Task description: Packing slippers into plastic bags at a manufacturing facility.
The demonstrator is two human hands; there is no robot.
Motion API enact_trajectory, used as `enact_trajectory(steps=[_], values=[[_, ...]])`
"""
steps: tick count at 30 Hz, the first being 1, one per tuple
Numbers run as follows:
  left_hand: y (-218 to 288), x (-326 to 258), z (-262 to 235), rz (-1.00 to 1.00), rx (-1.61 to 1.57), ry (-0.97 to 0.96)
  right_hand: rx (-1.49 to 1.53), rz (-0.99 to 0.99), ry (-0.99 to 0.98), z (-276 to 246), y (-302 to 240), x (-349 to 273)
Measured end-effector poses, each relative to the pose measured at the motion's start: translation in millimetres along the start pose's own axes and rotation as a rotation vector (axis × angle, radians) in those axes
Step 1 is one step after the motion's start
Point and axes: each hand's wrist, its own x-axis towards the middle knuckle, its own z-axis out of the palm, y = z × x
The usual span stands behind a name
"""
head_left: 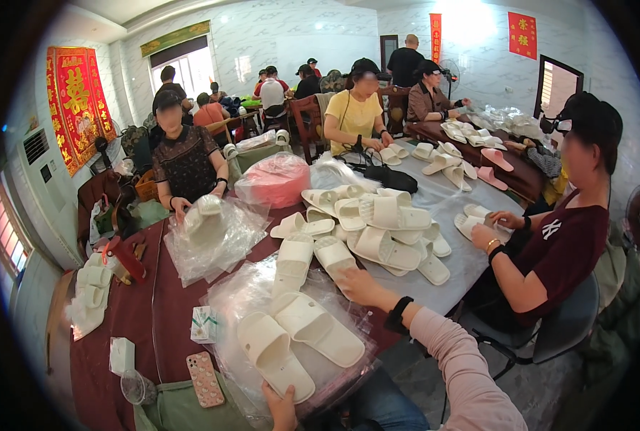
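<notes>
Two white slippers lie side by side in front of me on a stack of clear plastic bags (237,284). My left hand (282,411) grips the near end of the left slipper (275,355), its thumb at the edge. The right slipper (320,329) rests beside it, with no hand on it. Reaching forward, my right hand (363,286) has its fingers closed on the near end of another white slipper (334,253) at the pile's front edge. A further slipper (293,260) lies just left of that one. The large pile of white slippers (388,226) extends beyond.
A phone in a patterned pink case (205,379), small boxes (122,355) and a red bottle (124,258) stand on the left. Across the table, a person (185,154) handles a bagged slipper; another person (564,215) at right handles slippers. A pink bundle (273,179) sits behind the pile.
</notes>
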Motion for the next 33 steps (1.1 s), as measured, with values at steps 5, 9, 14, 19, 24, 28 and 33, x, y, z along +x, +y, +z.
enact_trajectory(steps=[5, 9, 14, 19, 24, 28, 33], values=[[-6, 7, 2, -0.003, 0.074, -0.036, -0.29, 0.103, -0.222, 10, -16, -22], [-48, 31, -12, 0.028, 0.02, -0.066, -0.361, 0.255, -0.195, 7, 6, -16], [-25, 20, -3, 0.024, 0.057, -0.067, -0.473, 0.419, -0.088, 11, 27, -16], [-8, 10, -3, 0.01, -0.017, -0.076, -0.133, 0.6, -0.171, -9, -20, 36], [-24, 17, -8, 0.033, 0.067, -0.07, -0.192, 0.575, 0.183, 10, -62, 49], [-47, 33, -10, 0.095, 0.174, -0.097, -0.129, 0.217, 0.159, 35, -88, 53], [-26, 18, -11, 0.059, 0.15, -0.064, -0.257, 0.22, 0.008, 23, -97, 59]])
